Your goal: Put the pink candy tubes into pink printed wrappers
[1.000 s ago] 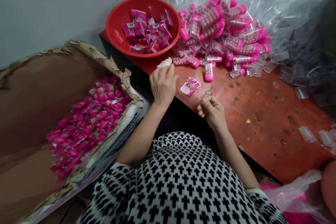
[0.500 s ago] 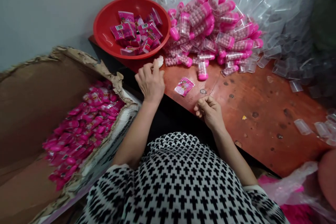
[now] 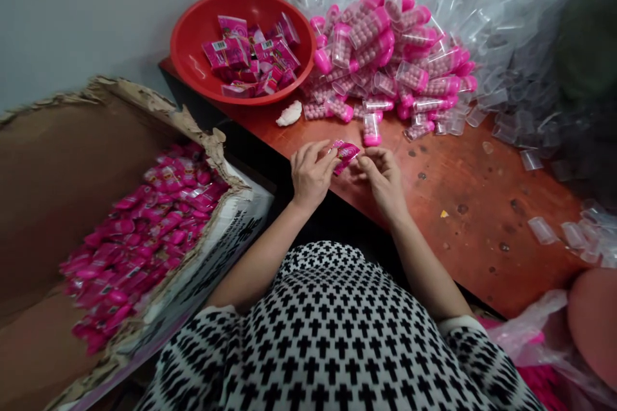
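Observation:
My left hand (image 3: 311,173) pinches a small pink printed label (image 3: 345,154) just above the near edge of the red-brown table (image 3: 482,205). My right hand (image 3: 382,176) is curled with its fingertips meeting the same label from the right. A white crumpled wad (image 3: 289,114) lies on the table beyond my left hand. A red bowl (image 3: 197,45) at the back left holds several more pink labels. Beside it is a heap of clear tubes with pink caps (image 3: 390,58), filled with pink balls.
An open torn cardboard box (image 3: 72,160) at my left holds many pink wrapped pieces (image 3: 139,231). Empty clear tubes (image 3: 544,231) and plastic bags (image 3: 506,0) lie along the back and right. A pink round object (image 3: 595,321) sits at the lower right.
My left hand left the white wad on the table and came back to the pink label. Both hands closed in on the label and lifted it off the table.

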### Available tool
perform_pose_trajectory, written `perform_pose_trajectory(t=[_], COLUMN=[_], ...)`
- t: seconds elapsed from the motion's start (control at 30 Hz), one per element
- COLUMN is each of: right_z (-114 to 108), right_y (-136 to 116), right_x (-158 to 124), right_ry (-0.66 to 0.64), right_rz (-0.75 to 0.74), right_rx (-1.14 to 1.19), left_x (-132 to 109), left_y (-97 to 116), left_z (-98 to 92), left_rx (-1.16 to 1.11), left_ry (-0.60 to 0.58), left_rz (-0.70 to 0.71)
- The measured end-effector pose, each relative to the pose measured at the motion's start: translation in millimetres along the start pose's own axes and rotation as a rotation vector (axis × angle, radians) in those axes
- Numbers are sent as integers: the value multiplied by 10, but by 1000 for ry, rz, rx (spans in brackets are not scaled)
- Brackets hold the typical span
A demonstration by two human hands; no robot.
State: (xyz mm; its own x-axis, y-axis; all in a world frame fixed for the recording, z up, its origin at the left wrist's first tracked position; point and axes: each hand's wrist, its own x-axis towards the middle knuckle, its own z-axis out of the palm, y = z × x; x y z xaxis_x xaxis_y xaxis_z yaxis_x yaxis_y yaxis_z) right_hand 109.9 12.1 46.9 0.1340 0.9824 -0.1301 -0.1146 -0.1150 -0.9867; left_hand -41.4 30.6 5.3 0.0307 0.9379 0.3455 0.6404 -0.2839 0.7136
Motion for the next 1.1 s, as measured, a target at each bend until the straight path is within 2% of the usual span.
perform_pose_trajectory(t=[0.1, 0.2, 0.27, 0.33, 0.4, 0.43, 0.5, 0.63, 0.7, 0.77, 0.87, 0.97, 1.07, 1.1], right_z=[105, 143, 118, 68, 8, -22, -82, -220, -306, -398, -516, -553, -453, -390], right_y=[-5, -55, -89, -109, -126, -140, -194, -365, -418, -425, -377, -314, -257, -239], right_x=[103, 149, 155, 160, 189, 220, 326, 679, 847, 953, 958, 769, 401, 256], right_ry=[-35, -113, -215, -343, -468, -516, -540, -447, -486, -534, -530, -346, -160, -197], right_rz=[4, 59, 103, 146, 163, 139, -18, -551, -681, -739, -757, -644, -399, -295], right_rx=[88, 152, 150, 106, 3, -88, -377, -1180, -1475, -1634, -1702, -1600, -1181, -976], left_x=[-49, -67, -64, -62, -67, -74, -90, -113, -113, -108, -89, -52, -7, 4], left_y=[124, 204, 212, 195, 175, 167, 157, 153, 157, 166, 179, 199, 242, 261], left_z=[-94, -232, -310, -354, -362, -357, -338, -315, -319, -324, -317, -291, -254, -240], left_rx=[-155, -466, -759, -995, -1103, -1122, -1133, -1196, -1250, -1296, -1394, -1483, -1527, -1547], left_ry=[8, -23, -139, -323, -442, -454, -413, -280, -194, -118, -18, 101, 187, 201], left_rz=[-10, -186, -404, -590, -695, -726, -778, -903, -980, -1052, -1108, -1160, -1219, -1218])
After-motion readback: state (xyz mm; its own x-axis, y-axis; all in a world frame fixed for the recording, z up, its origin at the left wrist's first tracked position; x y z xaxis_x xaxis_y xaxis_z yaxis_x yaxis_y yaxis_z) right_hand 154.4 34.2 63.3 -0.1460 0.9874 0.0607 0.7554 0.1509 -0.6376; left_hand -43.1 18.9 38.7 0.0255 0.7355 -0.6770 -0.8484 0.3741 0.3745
